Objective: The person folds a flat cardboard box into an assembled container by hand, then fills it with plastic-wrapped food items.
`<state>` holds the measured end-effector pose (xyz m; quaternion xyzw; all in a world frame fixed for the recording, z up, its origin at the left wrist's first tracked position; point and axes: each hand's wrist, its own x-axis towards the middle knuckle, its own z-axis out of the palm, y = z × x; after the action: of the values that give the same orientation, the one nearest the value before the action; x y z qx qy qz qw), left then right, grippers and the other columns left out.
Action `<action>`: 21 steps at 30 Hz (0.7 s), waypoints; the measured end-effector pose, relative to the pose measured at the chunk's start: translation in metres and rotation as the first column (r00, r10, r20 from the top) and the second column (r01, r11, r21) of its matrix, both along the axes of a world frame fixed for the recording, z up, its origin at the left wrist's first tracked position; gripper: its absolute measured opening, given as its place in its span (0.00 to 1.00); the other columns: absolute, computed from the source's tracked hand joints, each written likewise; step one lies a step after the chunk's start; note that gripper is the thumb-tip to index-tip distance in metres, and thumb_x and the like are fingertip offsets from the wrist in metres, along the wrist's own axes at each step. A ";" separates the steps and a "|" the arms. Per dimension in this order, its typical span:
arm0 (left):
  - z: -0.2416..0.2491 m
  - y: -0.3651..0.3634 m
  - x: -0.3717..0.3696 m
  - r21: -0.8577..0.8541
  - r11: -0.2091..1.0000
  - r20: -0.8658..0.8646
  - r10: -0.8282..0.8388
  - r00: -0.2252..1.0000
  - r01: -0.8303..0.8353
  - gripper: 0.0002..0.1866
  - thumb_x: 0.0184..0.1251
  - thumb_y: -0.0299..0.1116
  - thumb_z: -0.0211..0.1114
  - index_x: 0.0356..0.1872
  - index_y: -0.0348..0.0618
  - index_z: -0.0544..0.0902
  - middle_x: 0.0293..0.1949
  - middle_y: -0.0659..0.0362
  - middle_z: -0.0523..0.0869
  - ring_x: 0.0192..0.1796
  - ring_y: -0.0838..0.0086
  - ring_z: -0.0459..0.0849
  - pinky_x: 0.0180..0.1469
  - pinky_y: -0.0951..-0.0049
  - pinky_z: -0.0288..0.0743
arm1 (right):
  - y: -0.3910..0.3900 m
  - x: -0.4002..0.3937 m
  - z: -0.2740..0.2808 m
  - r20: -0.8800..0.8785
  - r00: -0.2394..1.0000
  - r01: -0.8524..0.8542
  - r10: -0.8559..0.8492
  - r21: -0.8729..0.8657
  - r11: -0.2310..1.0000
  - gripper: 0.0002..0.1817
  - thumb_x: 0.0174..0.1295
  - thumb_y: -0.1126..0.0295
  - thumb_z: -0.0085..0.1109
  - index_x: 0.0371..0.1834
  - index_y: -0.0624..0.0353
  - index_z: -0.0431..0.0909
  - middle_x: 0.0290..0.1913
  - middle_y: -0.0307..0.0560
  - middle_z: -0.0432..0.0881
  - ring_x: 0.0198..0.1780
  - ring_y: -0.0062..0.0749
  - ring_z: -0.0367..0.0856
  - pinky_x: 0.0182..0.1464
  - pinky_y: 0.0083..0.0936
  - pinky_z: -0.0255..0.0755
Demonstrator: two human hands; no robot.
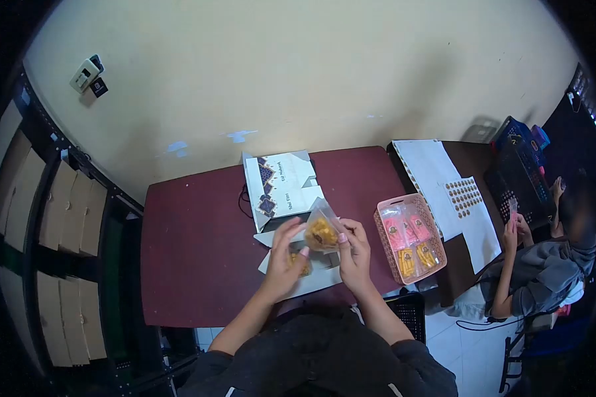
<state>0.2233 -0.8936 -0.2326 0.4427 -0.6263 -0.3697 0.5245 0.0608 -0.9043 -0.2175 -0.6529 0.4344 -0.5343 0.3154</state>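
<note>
Hands (318,248) on snack pouch (322,231)

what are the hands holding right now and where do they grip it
Both hands hold a small clear snack bag above the open box: the right hand pinches its right edge, the left hand its lower left edge.

Both forearms rise from the lower centre of the frame, bare below dark sleeves; the left hand (286,255) sits just left of centre, fingers curled and pinching — the right hand (353,246) faces it, fingertips closed in a matching pinch, wrists near together.
</note>
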 end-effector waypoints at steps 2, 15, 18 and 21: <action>0.007 0.007 -0.009 -0.088 0.978 -0.006 -0.189 0.982 0.188 0.28 0.69 0.46 0.49 0.64 0.39 0.65 0.65 0.49 0.63 0.68 0.58 0.59 0.68 0.62 0.50 | 0.002 0.004 0.002 -0.187 0.982 -0.046 0.013 -0.177 0.983 0.17 0.65 0.69 0.50 0.56 0.60 0.75 0.52 0.50 0.73 0.48 0.36 0.71 0.52 0.29 0.66; -0.015 0.008 0.001 0.031 0.999 0.141 0.040 0.989 -0.045 0.10 0.59 0.37 0.63 0.39 0.46 0.84 0.49 0.56 0.79 0.56 0.65 0.75 0.69 0.45 0.33 | -0.015 -0.005 -0.010 -0.010 0.995 -0.096 0.099 0.165 0.982 0.14 0.47 0.68 0.70 0.36 0.63 0.82 0.40 0.46 0.78 0.43 0.32 0.74 0.49 0.28 0.66; -0.017 0.012 0.008 0.097 0.995 0.160 -0.015 0.987 -0.001 0.08 0.61 0.36 0.61 0.35 0.46 0.86 0.48 0.57 0.81 0.56 0.67 0.75 0.69 0.45 0.26 | -0.006 -0.015 -0.003 0.152 0.973 -0.221 0.172 0.411 0.884 0.07 0.53 0.72 0.65 0.28 0.67 0.82 0.31 0.41 0.80 0.35 0.20 0.74 0.40 0.19 0.65; -0.017 0.012 0.021 0.177 0.978 0.122 -0.132 0.984 0.109 0.10 0.65 0.36 0.58 0.38 0.47 0.86 0.51 0.55 0.81 0.58 0.67 0.75 0.69 0.44 0.22 | 0.000 -0.019 -0.002 0.174 0.965 -0.254 0.196 0.444 0.859 0.07 0.56 0.73 0.62 0.29 0.69 0.82 0.31 0.41 0.79 0.36 0.20 0.73 0.40 0.18 0.65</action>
<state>0.2439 -0.8819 -0.2500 0.4706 -0.6519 -0.4223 0.4186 0.0413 -0.9040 -0.2199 -0.5709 0.4495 -0.4139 0.5483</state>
